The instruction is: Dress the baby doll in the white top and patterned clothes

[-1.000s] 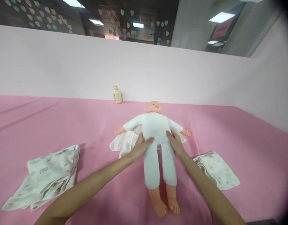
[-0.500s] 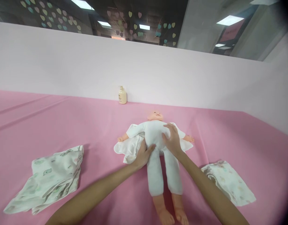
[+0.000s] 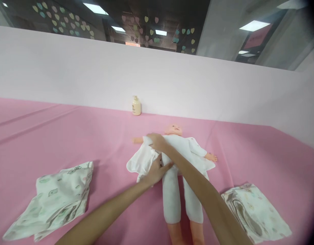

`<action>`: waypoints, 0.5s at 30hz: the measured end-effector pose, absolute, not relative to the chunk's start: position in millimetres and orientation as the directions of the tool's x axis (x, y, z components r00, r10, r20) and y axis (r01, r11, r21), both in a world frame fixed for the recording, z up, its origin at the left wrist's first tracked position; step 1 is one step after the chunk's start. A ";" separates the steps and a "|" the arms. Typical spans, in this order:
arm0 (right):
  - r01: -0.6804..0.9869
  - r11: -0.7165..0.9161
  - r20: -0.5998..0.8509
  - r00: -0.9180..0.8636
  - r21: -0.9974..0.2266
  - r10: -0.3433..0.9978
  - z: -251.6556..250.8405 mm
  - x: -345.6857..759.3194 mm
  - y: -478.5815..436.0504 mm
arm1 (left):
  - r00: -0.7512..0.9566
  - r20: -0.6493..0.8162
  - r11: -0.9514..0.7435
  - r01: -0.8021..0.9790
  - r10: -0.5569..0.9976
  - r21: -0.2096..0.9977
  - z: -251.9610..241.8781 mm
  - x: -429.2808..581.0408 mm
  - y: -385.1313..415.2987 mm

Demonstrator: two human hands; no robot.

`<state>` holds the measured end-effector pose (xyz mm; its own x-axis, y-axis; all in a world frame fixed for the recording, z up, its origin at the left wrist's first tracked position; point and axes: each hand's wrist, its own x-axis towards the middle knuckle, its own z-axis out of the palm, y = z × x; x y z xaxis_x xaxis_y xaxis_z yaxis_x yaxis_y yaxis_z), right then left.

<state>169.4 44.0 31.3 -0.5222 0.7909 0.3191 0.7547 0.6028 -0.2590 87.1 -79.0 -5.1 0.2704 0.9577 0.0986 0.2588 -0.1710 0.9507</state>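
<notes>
A baby doll (image 3: 171, 190) with a white cloth body lies on its back, head toward the wall. A white baby garment (image 3: 139, 160) is spread under its torso and out to both sides. My left hand (image 3: 157, 172) grips the doll's side at the hip, thumb across the front and fingers partly hidden. Reaching across the chest, my right hand (image 3: 157, 141) is closed around the doll's arm on the left of the view, at the white sleeve. The other doll arm (image 3: 210, 157) lies stretched out to the right. My right forearm hides part of the belly and one leg.
A folded printed cloth (image 3: 62, 195) lies at left on the pink padded surface (image 3: 105, 136), and another folded cloth (image 3: 259, 211) at lower right. A cream pump bottle (image 3: 136, 106) stands against the white wall (image 3: 100, 71). Above the wall is a window with heart stickers.
My right hand has moved left from the doll's chest to its arm on the left of the view. My left hand stays at the hip. The camera view has shifted slightly.
</notes>
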 end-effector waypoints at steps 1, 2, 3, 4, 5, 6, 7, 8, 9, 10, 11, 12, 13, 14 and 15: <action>0.771 0.568 0.360 -0.463 -0.289 0.810 32.5 175.1 45.9 | 0.274 0.084 -0.194 0.405 0.958 0.894 0.4 80.9 -72.1; 0.782 0.529 0.402 -0.390 -0.331 0.828 33.6 180.8 46.9 | 0.260 0.094 -0.229 0.558 0.961 0.798 5.7 73.7 -63.4; 0.775 0.492 0.446 -0.307 -0.395 0.841 34.4 186.0 47.3 | 0.227 0.113 -0.235 0.639 0.967 0.733 10.4 65.8 -53.2; 0.740 0.469 0.487 -0.219 -0.482 0.846 35.0 190.5 47.1 | 0.169 0.144 -0.221 0.702 0.975 0.677 14.2 58.0 -42.2; 0.673 0.460 0.521 -0.129 -0.579 0.844 35.2 193.9 46.4 | 0.094 0.178 -0.186 0.761 0.980 0.622 16.6 51.0 -31.1; 0.581 0.462 0.543 -0.041 -0.670 0.839 35.3 196.3 45.2 | 0.048 0.196 -0.157 0.793 0.979 0.588 17.5 45.3 -20.4; 0.480 0.469 0.550 0.035 -0.742 0.835 35.3 197.6 43.7 | 0.008 0.209 -0.125 0.825 0.978 0.551 17.1 41.5 -10.6; 0.395 0.476 0.547 0.086 -0.786 0.833 35.4 198.2 42.1 | -0.024 0.212 -0.091 0.852 0.977 0.516 15.5 39.7 -1.9; 0.347 0.482 0.545 0.110 -0.804 0.831 35.5 198.1 40.3 | -0.046 0.205 -0.060 0.873 0.978 0.484 13.0 40.0 5.5; 0.322 0.488 0.547 0.122 -0.811 0.828 35.7 197.7 38.7 | -0.059 0.192 -0.035 0.892 0.980 0.451 10.1 42.1 11.6; 0.313 0.497 0.554 0.126 -0.809 0.823 35.9 197.2 37.3 | -0.062 0.175 -0.017 0.908 0.983 0.418 7.0 45.3 16.5; 0.319 0.510 0.568 0.123 -0.799 0.814 36.1 196.5 36.1 | -0.057 0.155 -0.008 0.922 0.986 0.387 4.1 49.1 20.1; 0.338 0.522 0.585 0.115 -0.783 0.803 36.3 195.8 35.0 | -0.046 0.136 -0.006 0.934 0.990 0.358 1.7 53.0 22.7; 0.371 0.530 0.601 0.102 -0.762 0.793 36.2 195.0 34.1 | -0.034 0.119 -0.008 0.943 0.992 0.332 0.1 56.3 24.3; 0.417 0.533 0.615 0.083 -0.736 0.784 36.1 194.1 33.1 | -0.022 0.104 -0.012 0.950 0.994 0.312 -0.6 58.7 25.1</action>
